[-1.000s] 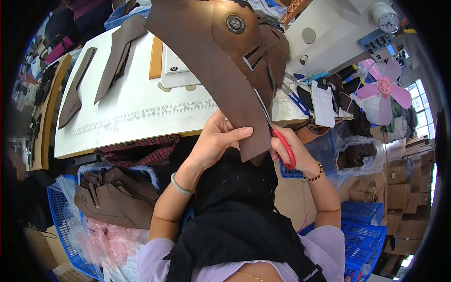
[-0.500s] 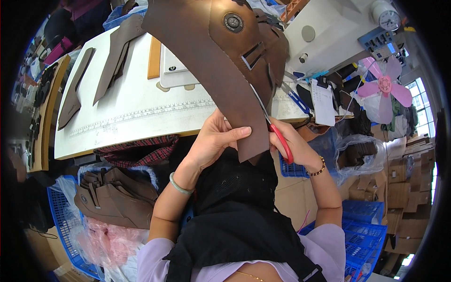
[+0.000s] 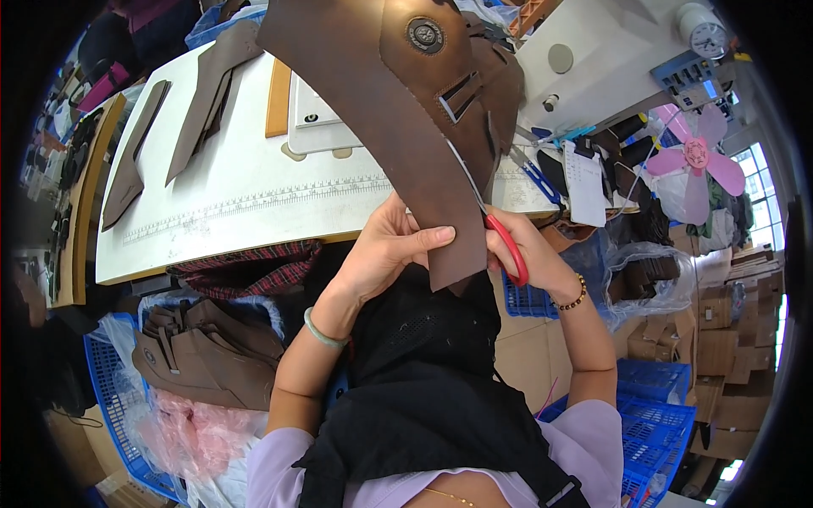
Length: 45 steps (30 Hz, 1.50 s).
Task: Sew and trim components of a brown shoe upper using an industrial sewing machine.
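Left hand (image 3: 389,247): raised from the lower left, elbow bent, turned in toward the middle; pinching the brown leather piece (image 3: 394,144) near its lower end, thumb flat on the front face.
Right hand (image 3: 532,254): raised from the lower right, elbow bent outward; curled about the handles of the red-handled scissors (image 3: 511,252), just right of the leather.
Brown leather piece: held up between both hands, slanting down from the upper left; lower end hanging above the black apron (image 3: 423,356).
Hidden: most left fingers behind the leather, some right fingertips likewise; upper end cut off by the top of the view; join with the glossier brown panel (image 3: 474,72) hard to make out.
Scissor blades: set along the strip's right edge, partly masked — cannot tell how far parted.
White table (image 3: 246,152): front edge running just beyond the hands; bare stretch left of the leather, along the printed ruler (image 3: 254,207).
Table, right end: crowded with blue snips (image 3: 539,179), a notepad (image 3: 584,188) and a white sewing machine (image 3: 601,51) — little open room.
Floor, left: blue crate (image 3: 103,372) near the left forearm, holding stacked brown parts (image 3: 207,360).
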### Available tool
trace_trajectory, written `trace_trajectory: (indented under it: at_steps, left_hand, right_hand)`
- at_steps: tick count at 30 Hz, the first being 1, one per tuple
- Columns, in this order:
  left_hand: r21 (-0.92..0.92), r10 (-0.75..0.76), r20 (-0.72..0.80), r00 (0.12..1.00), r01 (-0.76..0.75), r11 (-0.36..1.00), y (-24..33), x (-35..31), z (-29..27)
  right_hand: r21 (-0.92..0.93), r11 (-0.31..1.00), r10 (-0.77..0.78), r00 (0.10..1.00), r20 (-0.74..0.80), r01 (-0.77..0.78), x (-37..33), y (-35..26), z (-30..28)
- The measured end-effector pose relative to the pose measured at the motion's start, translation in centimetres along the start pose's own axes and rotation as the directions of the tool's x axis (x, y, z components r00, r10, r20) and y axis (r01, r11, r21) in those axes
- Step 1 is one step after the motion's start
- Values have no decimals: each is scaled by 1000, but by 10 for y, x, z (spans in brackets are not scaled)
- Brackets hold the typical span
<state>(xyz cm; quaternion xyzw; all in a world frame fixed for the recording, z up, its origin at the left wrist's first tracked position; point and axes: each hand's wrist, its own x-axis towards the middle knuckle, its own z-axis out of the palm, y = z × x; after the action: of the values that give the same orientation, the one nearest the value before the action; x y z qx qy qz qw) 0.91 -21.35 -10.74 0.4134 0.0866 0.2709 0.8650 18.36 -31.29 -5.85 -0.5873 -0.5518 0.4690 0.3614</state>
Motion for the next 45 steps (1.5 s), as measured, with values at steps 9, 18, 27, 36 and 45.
trace_trajectory:
  at_steps: [9, 18, 27, 36, 45]
  left_hand:
    - [-40, -44, 47, 998, 46, 998, 0, 0, -5]
    - [-16, -36, 52, 998, 37, 999, 4, 1, -4]
    - [-22, 146, -96, 985, -148, 989, 36, 30, -10]
    - [-111, 183, -126, 975, -197, 974, 34, 34, -7]
    - [-131, 165, -109, 980, -179, 975, 33, 35, -9]
  right_hand:
    - [-39, 999, -21, 998, 60, 23, 10, -8, -10]
    - [-37, 996, 82, 997, -6, -82, 13, -14, -8]
    - [-4, 1000, -9, 1000, 8, 9, 10, -14, -8]
    - [-76, 995, -63, 997, 34, 65, 24, -31, -12]
    - [-64, 995, -80, 995, -62, 77, 24, -33, -1]
